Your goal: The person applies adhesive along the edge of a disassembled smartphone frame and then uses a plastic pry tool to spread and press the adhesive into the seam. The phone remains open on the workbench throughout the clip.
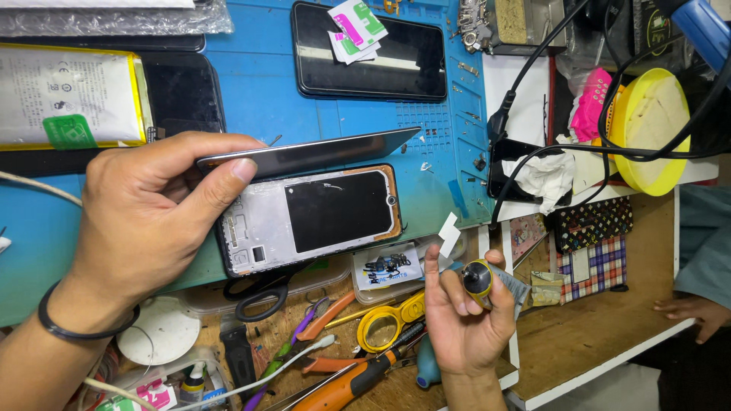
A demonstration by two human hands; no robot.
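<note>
- Left hand (pixel 145 221) fingers (pixel 228 176) pinch the lifted back panel (pixel 320 152) by its edge; keep it angled above the opened phone frame (pixel 312 217).
- Right hand (pixel 468 320) fingers (pixel 432 270) are wrapped around a small yellow-capped screwdriver (pixel 478 278); steady it.
- Frame rests on the blue mat (pixel 251 99) on the counter.

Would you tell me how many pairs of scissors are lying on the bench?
1: black-handled scissors lie just below the opened phone frame, between the left hand and right hand. More may be buried in the tool clutter.
</note>
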